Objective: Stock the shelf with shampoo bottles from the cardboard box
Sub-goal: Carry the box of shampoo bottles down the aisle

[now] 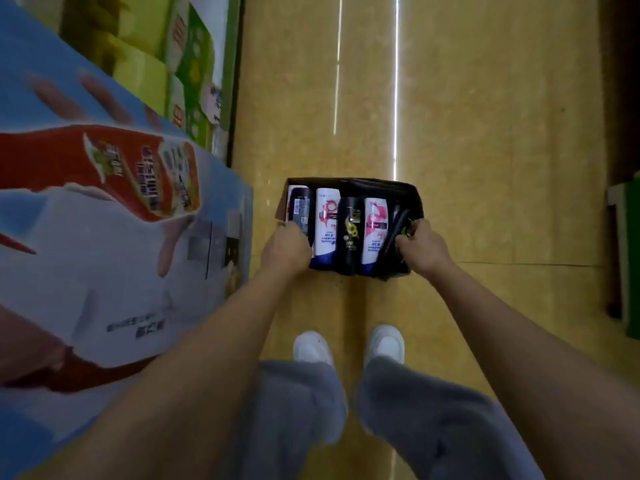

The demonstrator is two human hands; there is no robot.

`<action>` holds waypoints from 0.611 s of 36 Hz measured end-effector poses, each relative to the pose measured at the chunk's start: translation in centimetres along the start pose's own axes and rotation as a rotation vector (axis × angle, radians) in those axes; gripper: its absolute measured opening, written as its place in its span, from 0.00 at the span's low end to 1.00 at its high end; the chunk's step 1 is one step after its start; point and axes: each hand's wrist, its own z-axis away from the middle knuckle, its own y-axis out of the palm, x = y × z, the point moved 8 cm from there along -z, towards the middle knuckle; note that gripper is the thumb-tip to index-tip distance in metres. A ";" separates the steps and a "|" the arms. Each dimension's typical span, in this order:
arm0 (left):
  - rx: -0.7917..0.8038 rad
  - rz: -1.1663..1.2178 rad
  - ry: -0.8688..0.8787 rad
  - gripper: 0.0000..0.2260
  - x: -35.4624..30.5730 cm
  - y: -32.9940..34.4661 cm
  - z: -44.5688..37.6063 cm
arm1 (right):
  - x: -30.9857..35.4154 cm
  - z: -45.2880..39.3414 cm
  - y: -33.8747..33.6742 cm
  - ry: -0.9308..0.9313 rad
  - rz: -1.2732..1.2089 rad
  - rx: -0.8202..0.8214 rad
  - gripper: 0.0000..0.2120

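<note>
A dark cardboard box (408, 197) sits low over the yellow floor in front of my feet. Several shampoo bottles lie side by side in it: a dark one (300, 206) at the left, a white and pink one (327, 223), a black one (351, 233) and another white and pink one (374, 230). My left hand (285, 249) is closed over the box's left edge. My right hand (424, 245) is closed over its right edge. Whether the box rests on the floor or hangs in my hands I cannot tell. No shelf for the bottles is in view.
A big stack of blue, white and red printed cartons (104, 220) fills the left side. Green packs (187, 64) stand behind it. A green bin (628, 254) is at the right edge. My white shoes (313, 348) stand on the tiled floor (485, 133).
</note>
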 end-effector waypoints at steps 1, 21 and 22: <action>-0.003 -0.002 -0.018 0.13 0.1 0.2 -0.8 | -0.2 -0.8 0.1 0.005 0.003 -0.019 0.18; -0.092 0.011 -0.254 0.20 5.9 5.0 -14.7 | -8.0 -13.9 2.8 0.108 0.133 -0.203 0.15; -0.076 -0.001 -0.250 0.19 6.2 5.3 -15.0 | -8.2 -14.0 3.0 0.111 0.139 -0.203 0.15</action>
